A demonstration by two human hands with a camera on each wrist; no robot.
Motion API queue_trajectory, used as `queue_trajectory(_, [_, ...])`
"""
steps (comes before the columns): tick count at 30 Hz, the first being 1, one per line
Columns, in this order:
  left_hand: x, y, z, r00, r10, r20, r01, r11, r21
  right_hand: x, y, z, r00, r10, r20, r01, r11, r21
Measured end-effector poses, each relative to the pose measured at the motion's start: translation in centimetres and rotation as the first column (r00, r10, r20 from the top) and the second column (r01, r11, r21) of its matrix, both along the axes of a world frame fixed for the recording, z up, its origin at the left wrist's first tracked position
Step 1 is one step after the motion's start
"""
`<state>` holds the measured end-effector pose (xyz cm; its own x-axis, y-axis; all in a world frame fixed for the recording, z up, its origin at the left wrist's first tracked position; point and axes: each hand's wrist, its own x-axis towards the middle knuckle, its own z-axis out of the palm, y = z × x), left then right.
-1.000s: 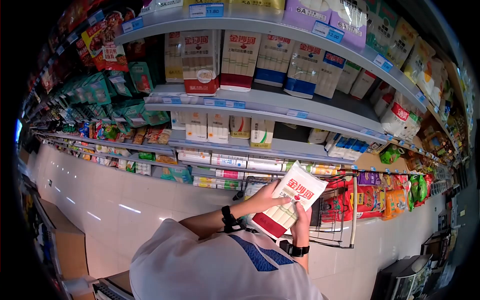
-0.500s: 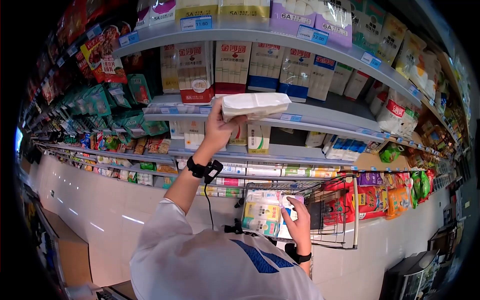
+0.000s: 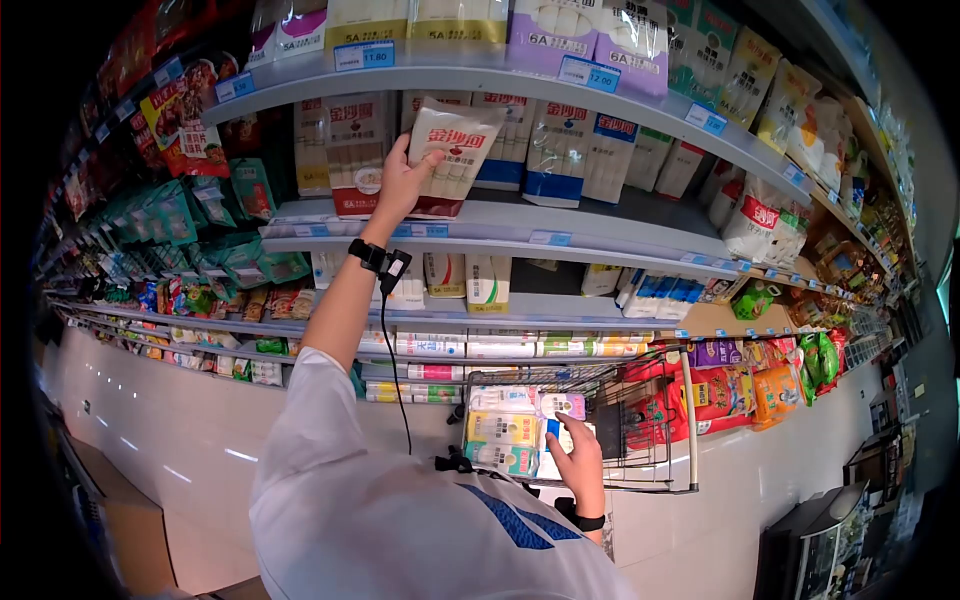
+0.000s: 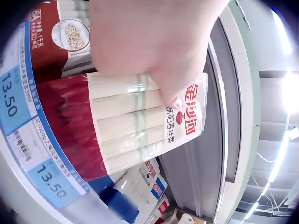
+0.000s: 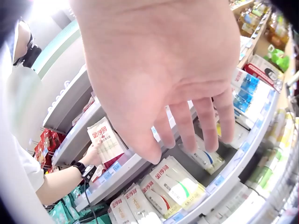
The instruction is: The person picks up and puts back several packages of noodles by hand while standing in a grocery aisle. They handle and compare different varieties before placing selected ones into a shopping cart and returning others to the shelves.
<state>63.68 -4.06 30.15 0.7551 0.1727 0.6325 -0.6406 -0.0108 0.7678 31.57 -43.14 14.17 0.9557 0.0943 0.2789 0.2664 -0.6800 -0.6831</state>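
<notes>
A pack of dried noodles (image 3: pixel 458 150) with red lettering and a dark red bottom band stands slightly tilted at the shelf. My left hand (image 3: pixel 400 185) grips its left side, the thumb across the front. In the left wrist view the pack (image 4: pixel 124 116) overlaps the shelf's price tags, and the thumb of the left hand (image 4: pixel 145 42) lies by the lettering. Matching packs are partly hidden behind it. Over the shopping cart (image 3: pixel 692 430) my right hand (image 3: pixel 580 468) hovers with fingers extended, holding nothing. The right wrist view shows that hand's palm (image 5: pixel 159 70) and loosely straight fingers.
Several noodle packs (image 3: pixel 500 428) lie in the cart beside the right hand. A red-banded noodle pack (image 3: pixel 357 150) stands left of the held one, blue-banded packs (image 3: pixel 556 150) to its right. The upper shelf edge (image 3: pixel 450 75) runs above the left hand. A cable (image 3: pixel 392 360) hangs from the left wrist.
The noodle pack has left both hands' hold over the cart and moved up to the shelf in the left hand, turning from flat to upright. The right hand let go and stays low by the cart.
</notes>
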Motion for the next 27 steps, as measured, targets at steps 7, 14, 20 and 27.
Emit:
queue_trajectory(7, [3.1, 3.2, -2.3, 0.88, 0.47, -0.073, -0.463, 0.882, 0.093, -0.4, -1.1, -1.3, 0.998, -0.035, -0.043, 0.033, 0.998, -0.052])
queue_trajectory(14, [0.7, -0.5, -1.5, 0.684, 0.689, 0.24, -0.719, 0.581, 0.381, -0.5, -0.9, -2.0, 0.994, -0.019, -0.11, 0.013, 0.998, -0.054])
queue_trajectory(20, [2.0, -3.5, -2.6, 0.569, 0.779, 0.265, -0.734, 0.336, 0.59, -0.5, -0.4, -1.0, 0.988, 0.007, -0.155, -0.01, 1.0, -0.018])
queue_trajectory(27, [5.6, -2.2, -3.3, 0.568, 0.809, 0.152, -0.606, 0.286, 0.742, -1.8, -0.9, -0.4, 0.981, -0.034, -0.19, 0.031, 0.999, -0.015])
